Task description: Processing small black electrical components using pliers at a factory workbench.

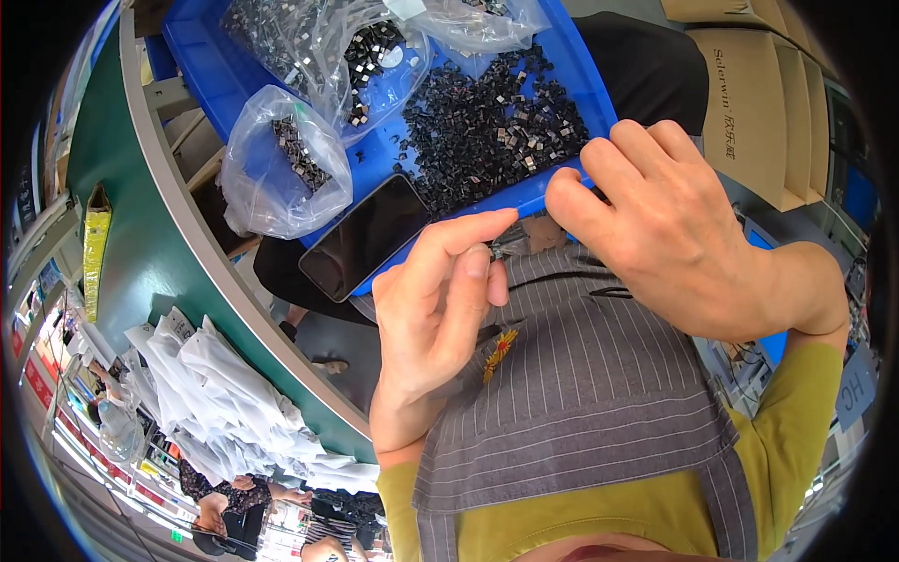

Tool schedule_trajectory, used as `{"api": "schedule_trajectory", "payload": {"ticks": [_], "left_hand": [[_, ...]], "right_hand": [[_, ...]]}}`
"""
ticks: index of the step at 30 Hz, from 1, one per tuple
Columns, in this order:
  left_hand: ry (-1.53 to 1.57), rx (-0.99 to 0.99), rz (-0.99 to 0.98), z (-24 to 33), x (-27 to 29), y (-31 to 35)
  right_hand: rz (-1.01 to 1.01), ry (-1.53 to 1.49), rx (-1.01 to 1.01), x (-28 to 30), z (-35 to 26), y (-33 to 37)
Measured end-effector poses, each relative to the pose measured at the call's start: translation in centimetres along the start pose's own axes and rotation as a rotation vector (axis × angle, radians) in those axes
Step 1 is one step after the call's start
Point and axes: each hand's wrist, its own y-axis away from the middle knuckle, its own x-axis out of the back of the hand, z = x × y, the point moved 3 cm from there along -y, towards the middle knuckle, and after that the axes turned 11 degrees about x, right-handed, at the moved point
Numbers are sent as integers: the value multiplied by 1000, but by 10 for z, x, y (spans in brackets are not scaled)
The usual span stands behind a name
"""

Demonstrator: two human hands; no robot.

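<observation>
My left hand (435, 304) is raised in front of the apron, fingers curled, forefinger stretched over the thumb. Something small and dark shows by its thumb tip, too small to name. To its right, my right hand (660, 229) is closed, its fingers bent inward at the near rim of a blue tray (602, 89); whatever they hold is hidden. A heap of small black parts (468, 126), some with shiny metal pieces (532, 140), lies in the tray. A dark-screened phone (365, 239) leans across the tray's near left corner, close to my left hand.
A clear plastic bag (281, 201) of small metal parts sits at the tray's left, and larger bags (328, 56) lie inside it. Left is a green table (140, 234) with white bags (220, 384) and a yellow strip (95, 253). Cardboard boxes (749, 112) stand right; people (225, 510) sit beyond.
</observation>
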Motion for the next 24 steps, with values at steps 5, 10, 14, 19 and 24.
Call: {"api": "schedule_trajectory", "payload": {"ticks": [5,10,14,19,24], "left_hand": [[59,28,-23,1,1,1],[83,56,-13,1,-1,2],[62,38,-18,0,-1,1],[-7,2,-2,-1,0,0],[-30,-35,4,-4,1,-1]], "right_hand": [[9,-52,-5,-1,0,1],[63,47,19,0,-1,-1],[64,60,6,0,-2,-1],[35,64,-15,-1,-4,0],[-9,25,-21,-3,-4,1]]}}
